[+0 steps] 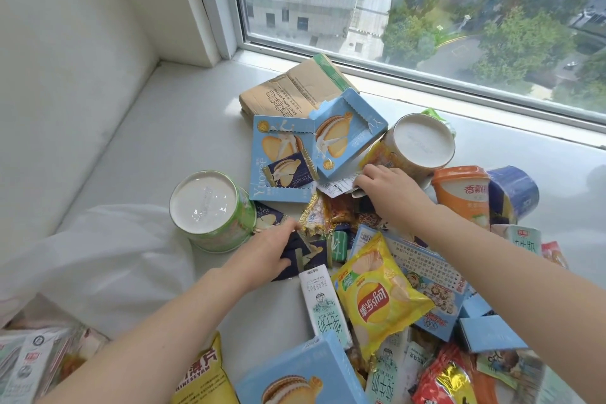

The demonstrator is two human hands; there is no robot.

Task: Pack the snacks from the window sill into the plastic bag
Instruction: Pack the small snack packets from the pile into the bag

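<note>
Gripping a small stack of navy sachets (pixel 311 254) in the left hand (pixel 262 252), thumb and fingers curled round them, low on the white window sill (pixel 147 128). Pinching a white printed wrapper (pixel 337 185) with the right hand (pixel 390 187), farther off, fingertips bent down onto crinkled paper and foil.

Nearest of all: a flat, rigid pale-blue biscuit box (pixel 295 374), with a matte yellow bag (pixel 203 371) on its left and a glossy red foil packet (pixel 439 380) on its right. Just beyond, a puffed, shiny crisp bag (pixel 383 298) touching a tall white milk carton (pixel 319 302). Off to the left, the plastic bag (pixel 98 256): thin, white, crumpled, with packets showing dimly through its lower part.

Beside the left hand, an upturned green cup (pixel 210 210), round white base uppermost. Between the hands, twisted gold and orange cellophane sweets (pixel 321 216). Past them, two torn-open blue boxes (pixel 282 157), one propped against the other. Behind the right hand, a second upturned cup (pixel 423 144); to its right, an orange tub (pixel 459 193) and a blue tub (pixel 511 193) lying tilted.

Farthest, a creased brown paper pack (pixel 295 88) close under the window (pixel 426 10).
</note>
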